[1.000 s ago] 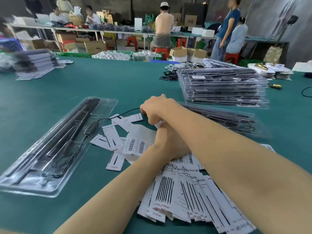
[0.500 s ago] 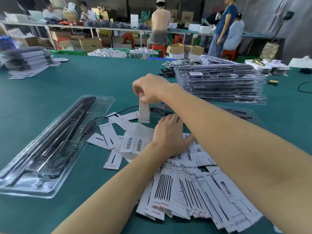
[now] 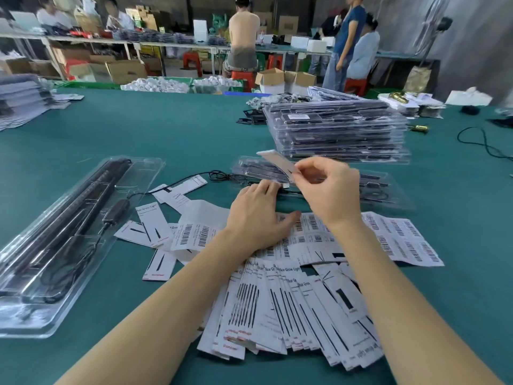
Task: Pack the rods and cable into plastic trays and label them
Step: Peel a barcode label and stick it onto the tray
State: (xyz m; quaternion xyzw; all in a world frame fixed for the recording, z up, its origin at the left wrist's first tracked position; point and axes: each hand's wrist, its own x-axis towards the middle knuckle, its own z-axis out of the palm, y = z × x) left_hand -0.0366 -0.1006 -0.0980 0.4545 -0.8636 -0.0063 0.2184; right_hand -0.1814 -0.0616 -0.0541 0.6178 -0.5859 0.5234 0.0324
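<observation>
My right hand (image 3: 329, 194) pinches a white label (image 3: 277, 162) and holds it above a clear plastic tray (image 3: 394, 198) with black rods and a cable lying just beyond my hands. My left hand (image 3: 256, 218) rests flat with straight fingers on the spread of paper labels (image 3: 305, 295) in front of me. A second clear tray (image 3: 66, 240) with black rods, a black adapter and a coiled cable lies at the left. A black cable (image 3: 188, 180) runs from it across the green table towards the far tray.
A tall stack of filled clear trays (image 3: 337, 132) stands beyond the right hand. Another pile of packs (image 3: 22, 98) sits at far left. Loose cable (image 3: 483, 143) and small brass parts lie at far right. Several people work at benches behind the table's far edge.
My right hand lifted a label off the pile and carried it to the right, over the far tray. My left hand stayed on the labels, its fingers now spread flat.
</observation>
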